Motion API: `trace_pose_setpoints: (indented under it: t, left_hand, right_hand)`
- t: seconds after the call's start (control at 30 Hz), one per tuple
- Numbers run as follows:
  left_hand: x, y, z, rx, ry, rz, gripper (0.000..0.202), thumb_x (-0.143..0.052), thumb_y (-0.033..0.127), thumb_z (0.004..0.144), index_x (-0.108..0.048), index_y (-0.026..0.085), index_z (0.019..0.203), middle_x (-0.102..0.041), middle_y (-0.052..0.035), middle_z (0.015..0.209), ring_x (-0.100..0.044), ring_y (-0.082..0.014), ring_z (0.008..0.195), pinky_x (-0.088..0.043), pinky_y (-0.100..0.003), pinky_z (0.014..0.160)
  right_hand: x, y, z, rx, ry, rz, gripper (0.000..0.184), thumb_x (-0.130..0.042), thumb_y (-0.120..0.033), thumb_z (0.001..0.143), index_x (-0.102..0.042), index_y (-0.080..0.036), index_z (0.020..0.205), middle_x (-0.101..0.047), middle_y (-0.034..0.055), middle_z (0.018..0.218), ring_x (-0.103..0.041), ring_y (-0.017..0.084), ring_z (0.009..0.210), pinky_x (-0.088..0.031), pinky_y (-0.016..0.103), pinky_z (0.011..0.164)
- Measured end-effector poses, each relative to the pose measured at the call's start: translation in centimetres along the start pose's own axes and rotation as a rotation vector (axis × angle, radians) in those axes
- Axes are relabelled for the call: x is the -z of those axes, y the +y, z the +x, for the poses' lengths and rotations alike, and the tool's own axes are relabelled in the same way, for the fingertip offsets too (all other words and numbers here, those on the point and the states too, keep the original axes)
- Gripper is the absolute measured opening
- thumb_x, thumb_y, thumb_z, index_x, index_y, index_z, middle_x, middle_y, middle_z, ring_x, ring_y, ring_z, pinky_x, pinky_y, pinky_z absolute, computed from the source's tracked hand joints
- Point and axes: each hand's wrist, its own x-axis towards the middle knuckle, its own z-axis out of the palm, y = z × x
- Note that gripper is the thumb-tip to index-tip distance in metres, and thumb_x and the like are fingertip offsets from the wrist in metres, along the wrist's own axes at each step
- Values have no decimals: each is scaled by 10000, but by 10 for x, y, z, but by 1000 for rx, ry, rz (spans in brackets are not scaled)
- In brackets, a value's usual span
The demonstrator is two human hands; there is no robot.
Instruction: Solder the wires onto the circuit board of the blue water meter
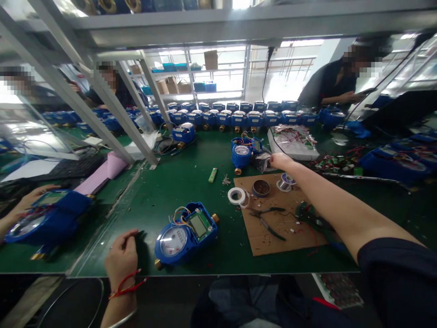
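My left hand [121,257] rests on the green table near its front edge, fingers curled, with a red cord on the wrist. It sits just left of a blue water meter [185,233] with a round dial and an open circuit board. My right hand [280,161] is stretched far forward, fingers closed on a small clear plastic bag [262,161] beside a second blue water meter [243,153]. What the bag holds cannot be made out.
A cardboard sheet [273,232] carries pliers [268,217], tape [236,196], a tin [261,187] and a solder spool [285,182]. A green lighter [213,174] lies mid-table. Rows of blue meters [239,116] line the back. Another person's hand [25,200] holds a meter at left. Other people work behind.
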Motion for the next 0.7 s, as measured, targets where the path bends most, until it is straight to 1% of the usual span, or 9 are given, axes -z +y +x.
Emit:
trace_pose_setpoints:
  t: [0.13, 0.27, 0.33, 0.43, 0.47, 0.53, 0.63, 0.7]
  left_hand:
    - [0, -2, -1, 20, -3, -6, 284, -456, 354, 886, -695, 252, 1002, -699, -12, 987, -615, -178, 791, -442, -280, 670]
    - [2, 1, -4, 45, -1, -6, 285, -464, 356, 884, -695, 248, 1010, -697, -12, 942, -596, -167, 730, -425, -274, 635]
    - [4, 4, -5, 37, 6, 0, 288, -464, 359, 883, -696, 242, 1009, -694, -16, 936, -602, -178, 755, -426, -281, 645]
    - [6, 7, -4, 42, 8, 13, 290, -467, 352, 877, -697, 236, 1012, -694, -20, 956, -614, -200, 816, -431, -297, 673]
    - [6, 7, -4, 44, 8, 16, 290, -470, 349, 874, -697, 235, 1015, -695, -20, 968, -617, -205, 833, -433, -302, 684]
    - [5, 5, -3, 41, 19, 23, 290, -476, 347, 869, -697, 239, 1022, -697, -19, 991, -624, -211, 862, -437, -307, 703]
    - [2, 2, -2, 22, 52, 19, 290, -480, 352, 864, -703, 241, 1014, -705, -19, 997, -633, -214, 879, -444, -306, 715]
    - [1, 0, -2, 12, 69, 14, 296, -481, 351, 862, -707, 230, 1009, -709, -25, 979, -636, -213, 863, -447, -304, 704]
  right_hand:
    - [-1, 3, -4, -8, 32, 10, 305, -562, -361, 924, -589, -146, 1140, -600, 83, 1145, -598, 196, 1010, -514, 410, 873]
    - [5, 5, -18, 30, 98, 46, 297, -545, -378, 930, -614, -143, 1097, -619, 83, 1138, -589, 202, 1051, -475, 432, 929]
    - [9, 7, -28, 64, 122, 66, 268, -532, -342, 929, -628, -156, 1096, -640, 73, 1130, -590, 193, 1061, -455, 398, 951]
    - [14, 17, -47, 88, 134, 80, 268, -506, -260, 898, -656, -183, 1107, -670, 53, 1120, -599, 187, 1061, -436, 302, 948]
    - [14, 21, -53, 87, 129, 81, 287, -502, -256, 885, -662, -182, 1112, -674, 55, 1122, -602, 195, 1061, -434, 285, 940]
    - [11, 29, -65, 86, 101, 82, 344, -527, -295, 862, -653, -160, 1153, -667, 74, 1152, -602, 218, 1073, -437, 279, 932]
    - [-3, 34, -82, 109, 41, 89, 536, -645, -371, 780, -591, -141, 1260, -625, 99, 1235, -588, 237, 1109, -443, 271, 938]
    - [-14, 30, -91, 119, 32, 93, 658, -702, -362, 723, -539, -141, 1322, -574, 119, 1302, -560, 252, 1157, -430, 279, 969]
